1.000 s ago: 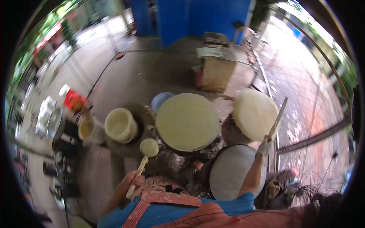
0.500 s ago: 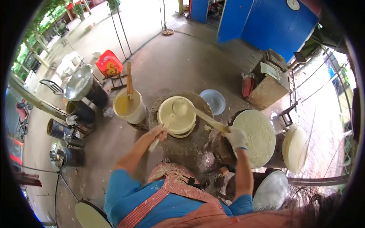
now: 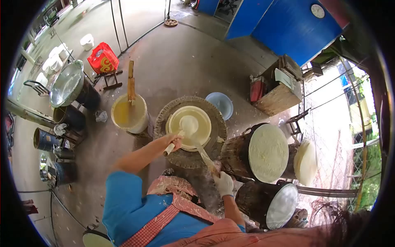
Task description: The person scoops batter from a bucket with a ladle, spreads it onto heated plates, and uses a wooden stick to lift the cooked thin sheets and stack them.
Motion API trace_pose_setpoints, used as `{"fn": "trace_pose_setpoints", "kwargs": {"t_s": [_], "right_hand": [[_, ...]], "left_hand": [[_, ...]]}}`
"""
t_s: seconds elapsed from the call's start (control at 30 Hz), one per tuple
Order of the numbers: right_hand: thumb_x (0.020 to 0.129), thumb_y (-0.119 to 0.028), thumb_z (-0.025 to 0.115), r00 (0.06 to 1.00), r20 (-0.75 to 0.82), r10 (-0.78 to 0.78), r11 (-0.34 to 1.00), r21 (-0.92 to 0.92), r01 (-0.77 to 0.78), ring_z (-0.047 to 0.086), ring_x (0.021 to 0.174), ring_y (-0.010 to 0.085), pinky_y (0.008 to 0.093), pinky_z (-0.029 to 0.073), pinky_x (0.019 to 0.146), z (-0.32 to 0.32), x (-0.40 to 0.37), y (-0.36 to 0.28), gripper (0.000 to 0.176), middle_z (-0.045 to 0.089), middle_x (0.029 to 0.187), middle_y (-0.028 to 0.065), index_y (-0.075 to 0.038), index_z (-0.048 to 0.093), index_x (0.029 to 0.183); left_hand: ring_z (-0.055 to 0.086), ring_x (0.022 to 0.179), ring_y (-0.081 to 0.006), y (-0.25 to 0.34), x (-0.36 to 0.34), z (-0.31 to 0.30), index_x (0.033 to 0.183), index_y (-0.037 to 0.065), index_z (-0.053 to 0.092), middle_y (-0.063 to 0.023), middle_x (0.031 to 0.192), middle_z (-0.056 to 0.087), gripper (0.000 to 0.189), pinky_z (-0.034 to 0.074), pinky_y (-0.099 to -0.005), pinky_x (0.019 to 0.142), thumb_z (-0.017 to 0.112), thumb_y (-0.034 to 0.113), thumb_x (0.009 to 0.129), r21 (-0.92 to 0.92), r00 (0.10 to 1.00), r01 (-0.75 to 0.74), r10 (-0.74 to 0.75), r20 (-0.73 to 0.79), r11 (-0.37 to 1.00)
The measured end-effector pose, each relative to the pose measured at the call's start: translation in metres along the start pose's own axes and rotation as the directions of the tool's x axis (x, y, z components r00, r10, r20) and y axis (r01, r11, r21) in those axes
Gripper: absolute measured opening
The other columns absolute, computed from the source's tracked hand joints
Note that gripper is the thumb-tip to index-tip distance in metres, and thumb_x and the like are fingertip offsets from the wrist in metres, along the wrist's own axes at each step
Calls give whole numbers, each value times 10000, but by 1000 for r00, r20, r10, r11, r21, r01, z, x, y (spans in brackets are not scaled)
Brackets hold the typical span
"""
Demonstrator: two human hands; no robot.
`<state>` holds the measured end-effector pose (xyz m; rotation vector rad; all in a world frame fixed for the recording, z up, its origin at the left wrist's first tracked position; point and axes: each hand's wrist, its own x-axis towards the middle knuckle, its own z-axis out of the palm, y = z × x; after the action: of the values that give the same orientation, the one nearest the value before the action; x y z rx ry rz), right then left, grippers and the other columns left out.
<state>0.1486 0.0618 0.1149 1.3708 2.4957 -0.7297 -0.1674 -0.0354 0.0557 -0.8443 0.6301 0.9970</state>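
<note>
A pale round bucket point(image 3: 208, 123) holding creamy liquid stands in front of me on a round, rough-edged stone point(image 3: 162, 113). My left hand point(image 3: 176, 142), bare, closes round a short pale-coated stick point(image 3: 169, 149) at the bucket's near left rim, its far end over the liquid. My right hand point(image 3: 224, 184), in a white glove, grips the long flat wooden handle of a ladle point(image 3: 203, 155). That handle slants over the near rim, and the round coated bowl lies in the middle of the bucket.
Left of the stone is a bucket point(image 3: 142, 119) with yellowish liquid and an upright wooden paddle point(image 3: 131, 84). A blue basin point(image 3: 222, 105) lies behind right. Barrels with a pale round top point(image 3: 268, 152) and a grey lid point(image 3: 282, 206) stand close at right. Dark buckets point(image 3: 66, 173) line the left.
My right hand has swung down and inward, so the ladle's handle now points more toward my body. My left hand stays at the rim with the stick. The whole view has shifted slightly.
</note>
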Motion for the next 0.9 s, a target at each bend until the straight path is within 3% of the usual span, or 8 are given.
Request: {"fn": "trace_pose_setpoints", "kwargs": {"t_s": [0.13, 0.3, 0.57, 0.63, 0.67, 0.7, 0.8, 0.9], "right_hand": [[717, -401, 594, 950, -306, -61, 994, 70, 86, 582, 763, 381, 461, 441, 660, -53, -31, -25, 388, 606, 781, 207, -58, 607, 898], [716, -252, 647, 559, -761, -330, 919, -124, 374, 558, 605, 363, 449, 424, 524, -143, -11, -45, 221, 564, 632, 166, -59, 570, 791], [735, -230, 663, 399, -914, -79, 808, 176, 563, 626, 685, 287, 381, 465, 568, -255, -14, -83, 279, 623, 771, 173, -37, 608, 930], [750, -225, 654, 417, -897, -149, 684, 211, 698, 606, 610, 175, 321, 449, 529, -222, -3, -78, 247, 631, 708, 110, -34, 620, 901], [748, -231, 652, 666, -742, -78, 592, 503, 629, 583, 587, 137, 295, 438, 514, -195, 0, -71, 239, 621, 675, 78, -36, 626, 885], [745, -236, 649, 863, -504, -38, 465, 756, 462, 560, 564, 99, 268, 427, 500, -162, 1, -60, 233, 612, 642, 46, -38, 633, 868], [740, -273, 653, 956, -279, 91, 508, 839, 197, 520, 516, 78, 247, 406, 474, -83, -19, -24, 252, 583, 617, 17, -44, 642, 843], [740, -299, 646, 925, -281, 255, 697, 716, 25, 508, 497, 88, 256, 404, 467, -62, -73, 18, 276, 578, 614, 24, -38, 643, 831]], "left_hand": [[297, 388, -5, -49, -127, 78, 770, 79, 399, 32, 575, 358, 177, 244, -118, 294, 533, 155, 856, 163, 899, -362, 298, 322, 918], [287, 364, -4, -84, -247, 161, 766, 125, 419, 43, 525, 330, 170, 222, -141, 282, 548, 188, 856, 390, 721, -675, 447, 530, 626], [264, 334, -33, -117, -352, 229, 1296, 296, 258, 36, 527, 339, 579, 206, -187, 270, 582, 188, 829, 416, 167, -841, 565, 808, -346], [289, 340, -52, -94, -324, 217, 1284, 316, 236, 42, 523, 334, 577, 224, -205, 287, 578, 194, 835, 505, 228, -810, 634, 739, -297], [295, 337, -58, -66, -296, 203, 1180, 281, 347, 37, 522, 342, 412, 241, -217, 279, 566, 190, 843, 606, 366, -776, 661, 655, -172], [295, 337, -53, -51, -266, 180, 1082, 215, 378, 34, 525, 344, 299, 249, -214, 278, 558, 183, 846, 619, 537, -783, 558, 633, 52], [291, 336, -30, -36, -193, 143, 826, 100, 362, 34, 509, 335, 188, 253, -189, 279, 532, 176, 856, 467, 931, -296, 142, 337, 833], [285, 341, -15, -65, -155, 134, 755, 81, 372, 52, 483, 303, 211, 230, -166, 282, 514, 192, 864, 628, 855, -507, 251, 455, 590]]}}
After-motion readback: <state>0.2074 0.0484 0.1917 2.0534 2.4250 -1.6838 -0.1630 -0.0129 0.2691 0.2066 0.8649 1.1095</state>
